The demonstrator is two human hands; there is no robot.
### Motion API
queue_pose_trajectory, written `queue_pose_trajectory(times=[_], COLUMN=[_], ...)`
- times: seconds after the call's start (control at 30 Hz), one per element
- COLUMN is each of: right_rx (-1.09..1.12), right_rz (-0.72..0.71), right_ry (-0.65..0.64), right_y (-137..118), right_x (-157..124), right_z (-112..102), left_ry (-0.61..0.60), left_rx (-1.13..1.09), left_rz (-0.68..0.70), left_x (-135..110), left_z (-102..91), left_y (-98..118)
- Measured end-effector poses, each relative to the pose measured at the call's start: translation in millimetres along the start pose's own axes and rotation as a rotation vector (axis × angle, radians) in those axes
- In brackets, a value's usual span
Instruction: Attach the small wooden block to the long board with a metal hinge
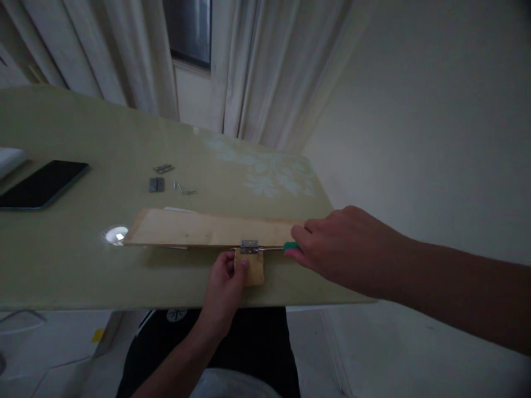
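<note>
A small wooden block (254,272) is gripped by my left hand (226,282), thumb on its top face. A metal hinge (249,246) spans the joint between this block and a long wooden board (186,229) lying just beyond it. My right hand (332,240) is closed around the green handle of a screwdriver (290,246). The screwdriver's shaft points left, and its tip meets the hinge's right side near the block. Whether the tip sits on a screw is too small to tell.
Two loose hinges, one at the back (164,168) and one nearer (156,184), lie beyond the board, beside several screws (185,189). A dark tablet (43,185) lies at the left. The table's (91,276) front edge runs close to my lap. Curtains (274,66) hang behind.
</note>
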State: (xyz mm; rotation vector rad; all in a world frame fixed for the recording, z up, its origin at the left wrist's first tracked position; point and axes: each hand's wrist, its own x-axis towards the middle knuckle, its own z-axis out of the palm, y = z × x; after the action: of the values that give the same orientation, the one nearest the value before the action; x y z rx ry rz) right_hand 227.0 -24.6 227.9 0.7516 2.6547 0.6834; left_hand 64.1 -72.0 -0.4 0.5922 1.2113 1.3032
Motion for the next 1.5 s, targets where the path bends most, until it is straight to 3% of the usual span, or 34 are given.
queue_pose_trajectory(times=[0.03,0.13,0.17,0.2,0.3,0.33,0.37,0.43,0.53,0.57,0.63,0.73,0.77,0.83,0.93,1.0,1.03,1.13,1.2,1.27,1.4,1.43,1.5], right_rx=[0.0,-0.007,-0.001,0.014,0.098,0.12,0.129,0.081,-0.026,-0.034,0.0,0.102,0.123,0.098,0.003,0.001,0.017,0.082,0.106,0.079,0.028,0.043,0.098], right_rz=[-0.068,-0.522,-0.593,-0.559,-0.071,0.054,0.093,-0.056,-0.486,-0.558,-0.445,0.022,0.075,-0.058,-0.507,-0.622,-0.559,-0.108,0.02,-0.123,-0.636,-0.64,-0.383], right_ry=[0.011,0.149,0.155,0.126,-0.097,-0.162,-0.198,-0.145,0.118,0.17,0.119,-0.154,-0.206,-0.163,0.054,0.088,0.048,-0.129,-0.173,-0.098,0.091,0.075,-0.044], right_y=[1,4,4,3,-3,-4,-4,1,8,8,4,-5,-6,-4,4,5,4,-2,-4,-1,7,6,1], right_x=[1,2,3,3,6,7,8,9,8,7,7,9,10,12,14,15,16,20,21,21,18,18,20], right_z=[-1,-3,-3,-3,-2,-2,-2,-2,-2,-1,0,-1,-3,-7,-11,-10,-9,-6,-6,-8,-9,-9,-8], left_ry=[-0.001,-0.008,-0.01,-0.015,-0.017,-0.011,-0.005,0.006,0.0,-0.001,-0.001,0.0,-0.002,-0.009,-0.013,0.001,0.008,0.0,-0.016,-0.016,-0.011,-0.01,-0.007], left_rx=[-0.002,0.008,0.011,0.012,0.006,0.002,-0.003,-0.012,-0.007,-0.002,0.008,0.018,0.02,0.032,0.044,0.047,0.048,0.045,0.049,0.062,0.076,0.077,0.088], left_rz=[0.004,0.025,0.028,0.026,0.005,-0.001,-0.003,-0.001,0.008,0.011,0.018,0.014,0.012,0.013,0.038,0.045,0.044,0.032,0.028,0.029,0.051,0.056,0.057], left_x=[0,1,1,1,1,1,1,1,0,0,0,0,0,1,1,1,1,0,0,1,1,2,2], left_z=[0.1,0.0,0.0,0.0,0.8,1.3,1.8,2.5,2.6,2.3,1.5,0.5,0.3,0.2,0.0,-0.2,-0.3,-0.5,-0.6,-0.7,-1.5,-1.8,-2.6], left_y=[0,-1,-2,-2,-2,-2,-2,-1,0,0,0,0,0,0,-1,-1,-1,-1,0,0,-1,-2,-3])
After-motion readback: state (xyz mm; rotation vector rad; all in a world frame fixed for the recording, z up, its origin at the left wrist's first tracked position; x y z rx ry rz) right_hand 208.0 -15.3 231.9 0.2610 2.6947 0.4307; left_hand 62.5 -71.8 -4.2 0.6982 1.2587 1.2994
